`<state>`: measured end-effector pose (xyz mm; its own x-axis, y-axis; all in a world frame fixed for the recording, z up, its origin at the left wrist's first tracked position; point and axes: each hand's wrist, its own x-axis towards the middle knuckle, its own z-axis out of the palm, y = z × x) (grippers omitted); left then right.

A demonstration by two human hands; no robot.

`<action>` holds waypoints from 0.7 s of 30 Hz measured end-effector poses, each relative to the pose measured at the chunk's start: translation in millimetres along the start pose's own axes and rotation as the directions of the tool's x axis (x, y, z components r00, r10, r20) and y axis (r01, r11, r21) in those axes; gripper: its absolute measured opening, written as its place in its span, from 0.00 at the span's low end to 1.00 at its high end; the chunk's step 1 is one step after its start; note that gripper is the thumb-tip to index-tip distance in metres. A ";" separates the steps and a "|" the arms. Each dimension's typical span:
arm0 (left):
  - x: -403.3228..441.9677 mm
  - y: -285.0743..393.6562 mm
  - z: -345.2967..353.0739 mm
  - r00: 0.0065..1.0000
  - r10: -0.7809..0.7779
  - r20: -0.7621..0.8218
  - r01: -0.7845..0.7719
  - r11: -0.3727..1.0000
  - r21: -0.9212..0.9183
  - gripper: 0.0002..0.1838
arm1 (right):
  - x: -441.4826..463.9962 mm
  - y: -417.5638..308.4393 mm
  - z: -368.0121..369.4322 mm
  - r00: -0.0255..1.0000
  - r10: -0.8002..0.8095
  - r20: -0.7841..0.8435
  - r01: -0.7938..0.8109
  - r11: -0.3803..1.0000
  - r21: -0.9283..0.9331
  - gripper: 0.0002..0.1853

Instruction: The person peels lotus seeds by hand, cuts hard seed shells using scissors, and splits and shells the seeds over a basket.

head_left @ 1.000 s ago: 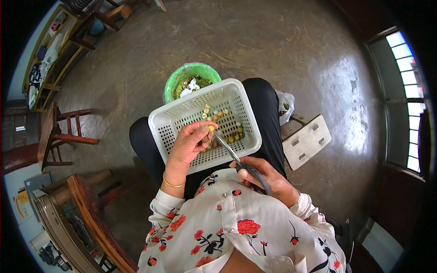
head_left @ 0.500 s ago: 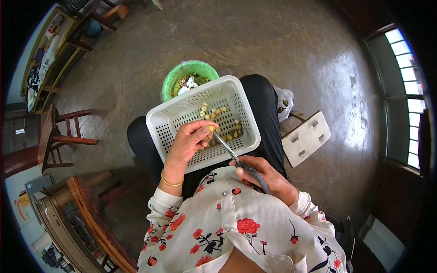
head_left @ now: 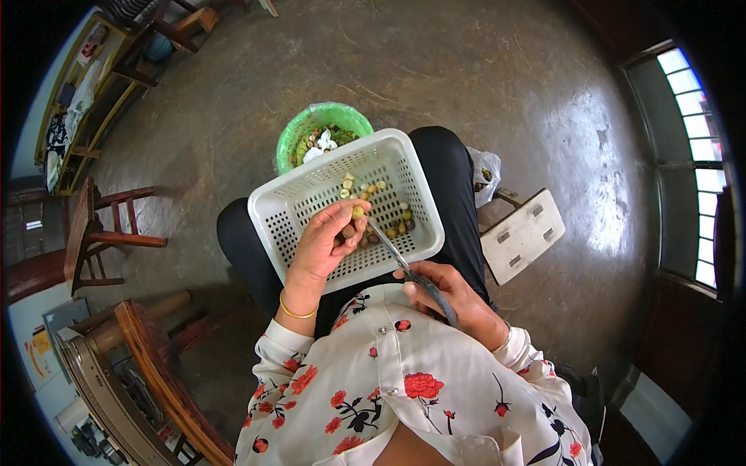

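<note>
My left hand pinches a small round yellowish piece, perhaps a nut or fruit, between thumb and fingers above a white plastic basket on my lap. My right hand is wrapped round the dark handles of a pair of scissors. Their metal blades point up and left, with the tips close to the yellowish piece; whether they touch it is not clear. In the basket lie several loose pieces, some pale and some brownish. Part of them is hidden behind my left hand.
Beyond the basket stands a green lined bucket holding scraps and a white crumpled piece. To the right are a clear plastic bag and a low pale stool. Wooden chairs and a shelf are on the left.
My left hand has shifted slightly up and left, and the yellowish piece now shows more fully. The scissors and my right hand have barely moved.
</note>
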<state>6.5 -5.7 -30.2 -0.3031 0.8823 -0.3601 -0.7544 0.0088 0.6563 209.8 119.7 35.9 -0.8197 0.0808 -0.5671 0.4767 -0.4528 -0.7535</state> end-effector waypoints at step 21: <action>4.4 -1.8 -23.2 0.995 -0.060 -0.076 0.040 0.969 -0.242 0.13 | -2.2 147.3 -208.6 0.504 -0.320 -0.802 -0.193 0.864 -0.465 0.19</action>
<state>-7.0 -12.8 -48.3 -0.3004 0.8420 -0.4481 -0.8844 -0.0700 0.4614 348.1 238.1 -143.2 -0.3105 0.8980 -0.3118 0.7175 0.0063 -0.6966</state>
